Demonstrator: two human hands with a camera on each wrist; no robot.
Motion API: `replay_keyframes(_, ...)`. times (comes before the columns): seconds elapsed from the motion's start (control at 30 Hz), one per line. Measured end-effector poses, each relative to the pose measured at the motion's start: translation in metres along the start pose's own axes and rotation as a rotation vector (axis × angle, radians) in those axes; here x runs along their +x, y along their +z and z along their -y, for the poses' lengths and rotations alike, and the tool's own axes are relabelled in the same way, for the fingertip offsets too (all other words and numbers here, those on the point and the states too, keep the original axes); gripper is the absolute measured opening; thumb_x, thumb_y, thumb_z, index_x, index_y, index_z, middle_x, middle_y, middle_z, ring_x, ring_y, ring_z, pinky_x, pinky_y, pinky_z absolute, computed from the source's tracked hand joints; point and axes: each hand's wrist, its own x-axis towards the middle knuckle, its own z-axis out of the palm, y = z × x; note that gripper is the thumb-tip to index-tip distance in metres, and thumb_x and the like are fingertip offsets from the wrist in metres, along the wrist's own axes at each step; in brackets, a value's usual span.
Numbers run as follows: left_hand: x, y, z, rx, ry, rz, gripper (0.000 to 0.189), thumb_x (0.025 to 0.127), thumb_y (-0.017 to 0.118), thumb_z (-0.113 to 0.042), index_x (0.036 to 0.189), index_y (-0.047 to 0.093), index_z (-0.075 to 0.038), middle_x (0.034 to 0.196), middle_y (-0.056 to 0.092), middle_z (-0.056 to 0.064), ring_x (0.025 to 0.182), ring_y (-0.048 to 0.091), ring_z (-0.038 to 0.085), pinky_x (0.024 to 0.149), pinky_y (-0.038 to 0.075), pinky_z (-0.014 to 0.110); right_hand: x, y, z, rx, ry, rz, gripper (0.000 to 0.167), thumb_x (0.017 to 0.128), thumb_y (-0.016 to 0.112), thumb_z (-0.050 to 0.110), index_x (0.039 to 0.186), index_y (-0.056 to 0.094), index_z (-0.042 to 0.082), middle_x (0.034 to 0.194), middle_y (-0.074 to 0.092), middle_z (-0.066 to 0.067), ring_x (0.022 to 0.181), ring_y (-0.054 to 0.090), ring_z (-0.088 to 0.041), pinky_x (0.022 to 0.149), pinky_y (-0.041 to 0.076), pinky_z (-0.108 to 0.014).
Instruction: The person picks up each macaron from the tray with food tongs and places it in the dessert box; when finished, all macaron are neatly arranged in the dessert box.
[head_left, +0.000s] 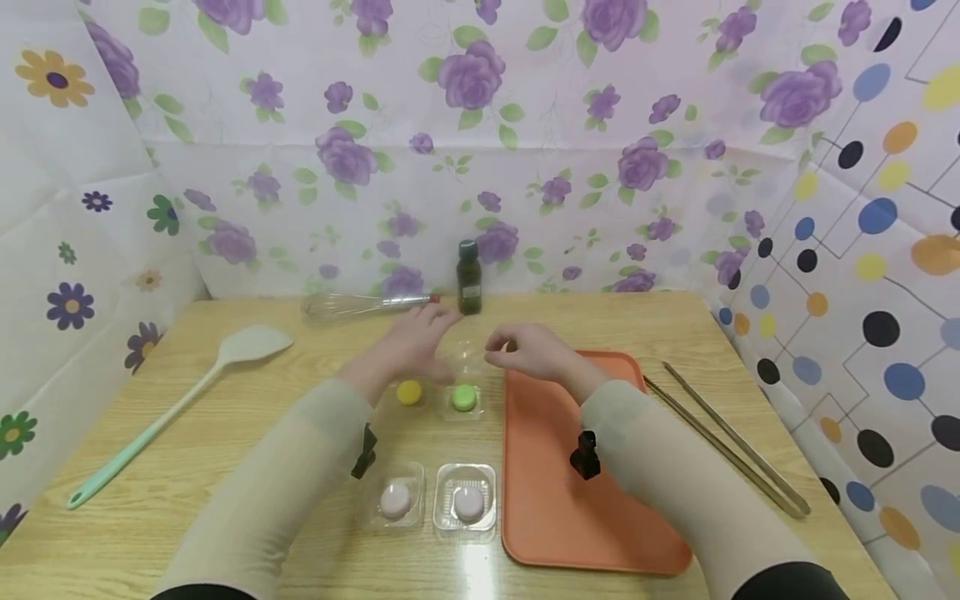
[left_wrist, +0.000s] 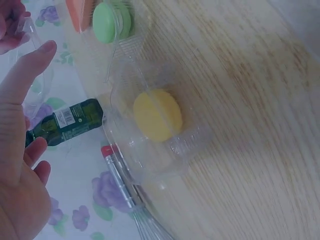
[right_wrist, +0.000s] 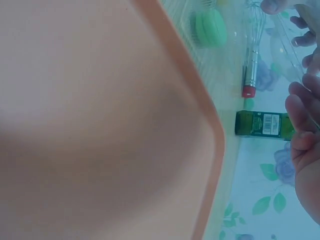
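Note:
A yellow macaron [head_left: 408, 392] [left_wrist: 157, 115] and a green macaron [head_left: 463, 397] [left_wrist: 111, 21] [right_wrist: 211, 27] each sit in an uncovered clear plastic tray on the wooden table. Just beyond them my right hand [head_left: 517, 346] [right_wrist: 305, 115] pinches a clear plastic lid [head_left: 467, 357] [right_wrist: 287, 55] with curled fingers. My left hand [head_left: 420, 333] [left_wrist: 20, 150] hovers beside it with straight fingers, palm turned toward the lid; whether it touches the lid is unclear. Two pink macarons [head_left: 395, 498] [head_left: 468, 502] lie in clear trays nearer to me.
An orange tray [head_left: 570, 517] [right_wrist: 100, 100] lies under my right forearm. A dark green bottle [head_left: 468, 277] [left_wrist: 65, 122] [right_wrist: 262, 123] and a whisk [head_left: 360, 305] [right_wrist: 250, 70] are at the back. A pale green spatula [head_left: 172, 408] lies at the left and metal tongs [head_left: 727, 442] at the right.

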Motion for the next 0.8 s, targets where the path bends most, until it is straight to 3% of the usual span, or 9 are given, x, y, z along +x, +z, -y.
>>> replay_keyframes(0.13,-0.003,-0.001,0.0,-0.001,-0.005,-0.025,0.101,0.063,0.082,-0.044,0.144,0.033,-0.012,0.145,0.033,0.014,0.131,0.029,0.036,0.107,0.023,0.054,0.0,0.002,0.002,0.098,0.007,-0.004,0.029,0.091,0.059,0.031,0.114,0.064,0.015,0.105,0.064,0.001,0.09,0.06,-0.015,0.079,0.05,-0.035)
replay_keyframes(0.3,-0.008,-0.004,0.001,0.044,0.021,-0.137,0.095,0.064,0.082,-0.043,0.14,0.038,-0.009,0.14,0.037,0.016,0.127,0.033,0.037,0.105,0.026,0.056,0.001,0.007,0.001,0.516,0.136,-0.061,0.04,0.095,0.053,0.032,0.131,0.046,0.015,0.109,0.063,-0.009,0.091,0.061,-0.024,0.082,0.047,-0.043)
replay_keyframes(0.37,-0.01,-0.004,0.002,0.074,0.041,-0.188,0.094,0.064,0.081,-0.044,0.139,0.039,-0.008,0.138,0.039,0.017,0.125,0.035,0.038,0.104,0.027,0.056,0.002,0.009,0.001,0.685,0.197,-0.081,0.043,0.097,0.046,0.037,0.133,0.041,0.012,0.105,0.065,-0.013,0.082,0.062,-0.025,0.074,0.047,-0.039)
replay_keyframes(0.47,-0.013,-0.005,0.002,0.106,0.078,-0.252,0.094,0.063,0.082,-0.044,0.139,0.04,-0.007,0.134,0.042,0.016,0.121,0.04,0.037,0.102,0.03,0.054,0.004,0.012,0.001,0.865,0.28,-0.029,0.054,0.098,0.036,0.05,0.131,0.042,0.007,0.097,0.067,-0.016,0.069,0.061,-0.021,0.06,0.041,-0.031)
replay_keyframes(0.63,-0.018,-0.007,0.001,0.168,0.177,-0.324,0.09,0.064,0.081,-0.043,0.136,0.043,-0.004,0.132,0.046,0.016,0.12,0.043,0.035,0.103,0.032,0.051,0.007,0.015,0.005,0.999,0.35,0.129,0.075,0.092,0.029,0.065,0.127,0.045,0.001,0.094,0.068,-0.018,0.058,0.058,-0.016,0.05,0.036,-0.023)
replay_keyframes(0.8,-0.022,-0.009,-0.001,0.252,0.265,-0.365,0.087,0.067,0.079,-0.044,0.135,0.044,-0.002,0.134,0.046,0.016,0.122,0.043,0.033,0.104,0.032,0.048,0.01,0.016,0.011,1.046,0.378,0.163,0.076,0.088,0.033,0.07,0.123,0.046,0.003,0.088,0.067,-0.016,0.055,0.053,-0.015,0.044,0.032,-0.02)
